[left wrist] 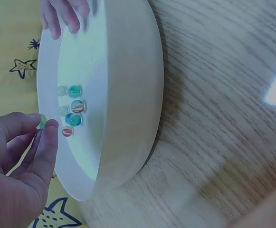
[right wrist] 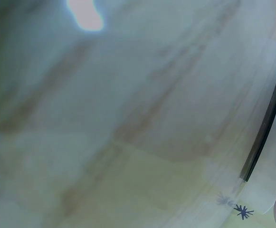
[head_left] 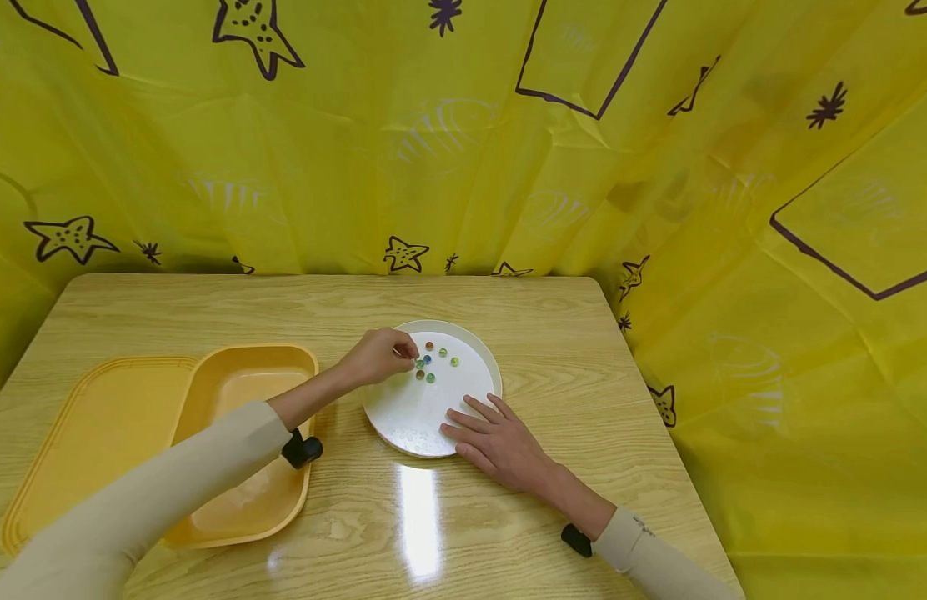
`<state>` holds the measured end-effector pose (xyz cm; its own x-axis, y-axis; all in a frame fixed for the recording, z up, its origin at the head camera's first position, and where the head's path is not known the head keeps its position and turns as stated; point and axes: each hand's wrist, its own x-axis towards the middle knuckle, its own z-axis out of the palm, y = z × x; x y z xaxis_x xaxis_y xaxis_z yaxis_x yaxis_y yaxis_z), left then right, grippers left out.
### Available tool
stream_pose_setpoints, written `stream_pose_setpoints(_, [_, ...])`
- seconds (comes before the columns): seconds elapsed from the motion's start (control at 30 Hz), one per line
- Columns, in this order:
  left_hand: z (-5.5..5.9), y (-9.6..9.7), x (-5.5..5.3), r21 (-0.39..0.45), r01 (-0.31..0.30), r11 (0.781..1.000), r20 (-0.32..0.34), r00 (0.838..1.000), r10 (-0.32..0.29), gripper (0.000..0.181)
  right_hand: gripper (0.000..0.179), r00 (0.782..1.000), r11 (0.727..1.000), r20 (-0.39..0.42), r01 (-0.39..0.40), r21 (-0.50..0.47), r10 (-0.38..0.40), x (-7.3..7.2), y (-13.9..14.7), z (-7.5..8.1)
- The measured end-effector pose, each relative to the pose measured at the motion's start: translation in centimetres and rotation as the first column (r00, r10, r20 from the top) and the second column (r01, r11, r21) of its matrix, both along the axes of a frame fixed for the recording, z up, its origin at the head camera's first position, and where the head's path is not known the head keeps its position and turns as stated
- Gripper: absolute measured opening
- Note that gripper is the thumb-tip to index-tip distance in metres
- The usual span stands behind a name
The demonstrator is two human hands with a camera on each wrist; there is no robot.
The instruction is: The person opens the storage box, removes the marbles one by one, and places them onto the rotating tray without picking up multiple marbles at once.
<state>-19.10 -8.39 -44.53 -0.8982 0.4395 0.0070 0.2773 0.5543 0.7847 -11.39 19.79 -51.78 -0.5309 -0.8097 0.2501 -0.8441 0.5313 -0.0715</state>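
My left hand [head_left: 379, 357] is over the left side of a round white tray [head_left: 407, 417] with a raised rim. Between thumb and fingertip it pinches a small green marble [left wrist: 42, 122], best seen in the left wrist view. Several glass marbles lie grouped on the tray floor near those fingers, among them a blue marble [head_left: 428, 359], a yellow-green marble [head_left: 454, 362] and a red-striped marble [left wrist: 67, 131]. Fingers spread, my right hand [head_left: 503, 443] rests across the tray's near right edge. The right wrist view shows mostly blurred tabletop.
To the left stands a deep orange-yellow plastic container [head_left: 242, 367], with its flat lid [head_left: 107, 425] lying beside it; my left forearm passes over both. The wood-grain table [head_left: 538, 333] meets a yellow curtain [head_left: 321, 167] with sea-creature drawings behind and on the right.
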Motion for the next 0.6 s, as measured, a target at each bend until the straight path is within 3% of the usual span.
stream_pose_setpoints(0.6, [-1.7, 1.5, -2.7, -0.098, -0.056, 0.994, 0.023, 0.998, 0.059, 0.005, 0.053, 1.000, 1.000, -0.007, -0.002, -0.006, 0.002, -0.1, 0.1, 0.0])
